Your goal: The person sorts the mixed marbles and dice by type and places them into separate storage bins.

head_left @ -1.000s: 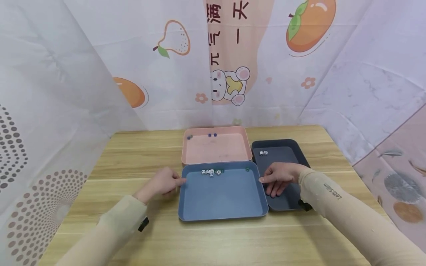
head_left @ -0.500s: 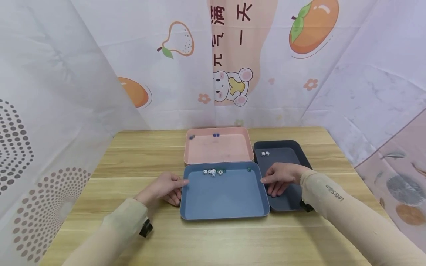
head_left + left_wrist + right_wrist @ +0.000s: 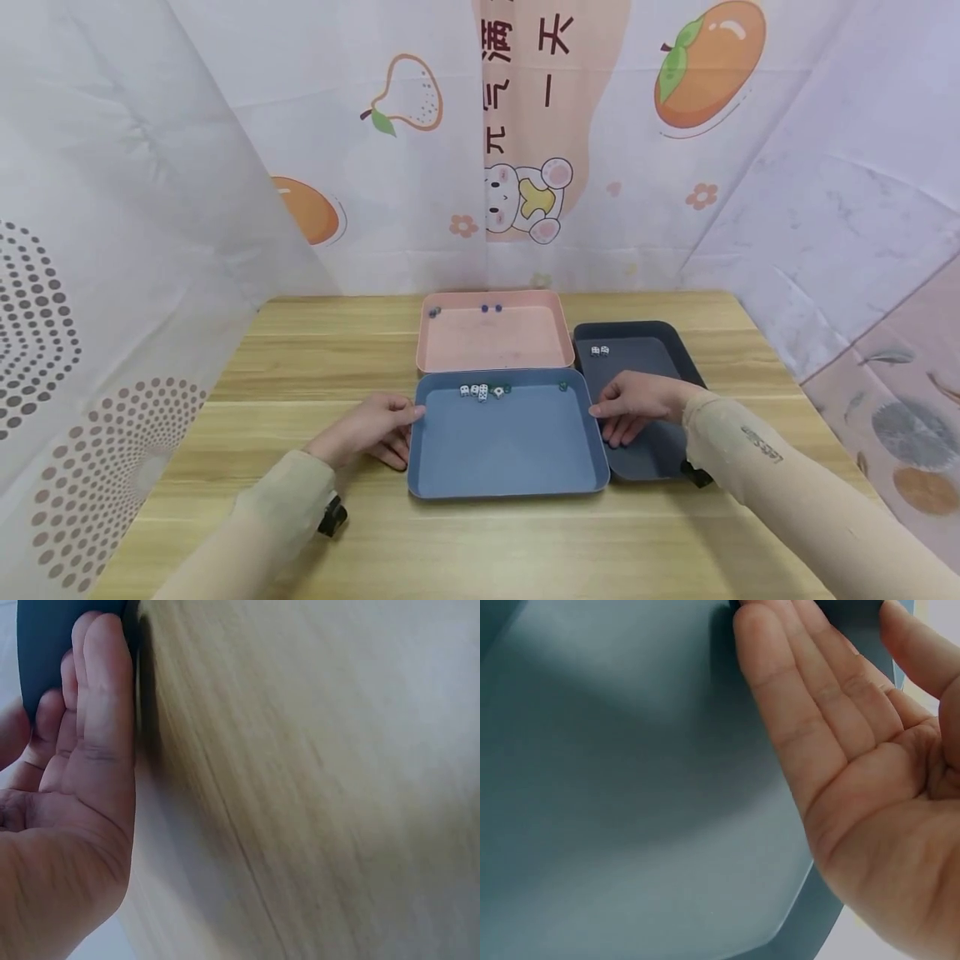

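Note:
A blue tray [image 3: 510, 450] lies on the table between both hands. Along its far side sit several white dice [image 3: 482, 392] and small green pieces [image 3: 563, 386]. My left hand [image 3: 378, 429] pinches the tray's left rim, thumb over the edge and fingers against the outer wall; the left wrist view shows that hand [image 3: 82, 765] with the tray's wall [image 3: 52, 660] between thumb and fingers. At the opposite rim my right hand [image 3: 633, 407] pinches the edge, its lower fingers reaching down inside the dark tray. In the right wrist view its fingers [image 3: 802, 712] extend along the tray wall.
Behind the blue tray stands a pink tray [image 3: 498, 342] holding a few small blue pieces [image 3: 491, 308]. A dark grey tray [image 3: 645, 458] adjoins on the right, with two white dice [image 3: 600, 352] at its far end. A printed curtain [image 3: 420, 200] hangs behind the wooden table [image 3: 315, 358].
My left thumb has come over the blue tray's left rim, and the other fingers have settled against its outer side. The right hand keeps its place; the head view has shifted slightly.

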A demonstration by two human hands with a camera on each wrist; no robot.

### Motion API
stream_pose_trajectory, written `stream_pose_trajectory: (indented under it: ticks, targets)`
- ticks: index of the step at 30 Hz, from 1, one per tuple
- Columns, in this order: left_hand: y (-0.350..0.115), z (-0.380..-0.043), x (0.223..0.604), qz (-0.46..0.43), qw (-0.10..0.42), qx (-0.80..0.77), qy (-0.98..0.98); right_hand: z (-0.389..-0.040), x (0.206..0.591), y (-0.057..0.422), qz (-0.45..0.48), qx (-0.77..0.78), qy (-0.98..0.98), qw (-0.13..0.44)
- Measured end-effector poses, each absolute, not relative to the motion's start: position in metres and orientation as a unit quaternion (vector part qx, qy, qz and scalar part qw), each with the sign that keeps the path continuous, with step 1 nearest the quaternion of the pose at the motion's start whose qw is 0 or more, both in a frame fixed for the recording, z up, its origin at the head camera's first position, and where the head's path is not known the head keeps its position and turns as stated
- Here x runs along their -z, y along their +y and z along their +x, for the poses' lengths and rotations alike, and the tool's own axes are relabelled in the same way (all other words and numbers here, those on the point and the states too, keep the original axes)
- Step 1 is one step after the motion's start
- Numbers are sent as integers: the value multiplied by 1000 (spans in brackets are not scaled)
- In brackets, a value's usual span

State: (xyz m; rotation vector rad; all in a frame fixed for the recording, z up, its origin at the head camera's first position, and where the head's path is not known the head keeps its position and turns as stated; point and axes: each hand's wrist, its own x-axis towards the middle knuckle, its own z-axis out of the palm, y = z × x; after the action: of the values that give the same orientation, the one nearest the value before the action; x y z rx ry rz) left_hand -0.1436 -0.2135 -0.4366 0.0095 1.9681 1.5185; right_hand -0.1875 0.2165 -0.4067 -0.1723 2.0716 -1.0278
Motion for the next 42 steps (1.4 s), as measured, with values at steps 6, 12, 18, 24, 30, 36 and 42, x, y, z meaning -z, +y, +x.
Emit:
stream_pose_trajectory:
  ticks: [6, 12, 18, 24, 30, 36, 42]
  targets:
    - [-209, -140, 440, 14, 311, -568, 762, -188, 411, 220, -78, 410, 825, 381]
    - [-206, -137, 438, 19, 307, -569, 763, -197, 401, 219, -108, 409, 863, 275]
    - [-207, -135, 436, 23, 313, -574, 756, -202, 388, 200, -129, 416, 884, 169]
    - [-208, -136, 435, 26, 327, -574, 751, -202, 387, 174, -149, 425, 874, 182]
    - [-209, -138, 437, 29, 335, -575, 746, -200, 390, 151, -149, 452, 851, 221]
    - [-210, -139, 438, 25, 339, -574, 745, -197, 396, 133, -139, 463, 838, 251]
    - [-209, -139, 437, 23, 341, -571, 746, -195, 402, 121, -134, 466, 836, 259]
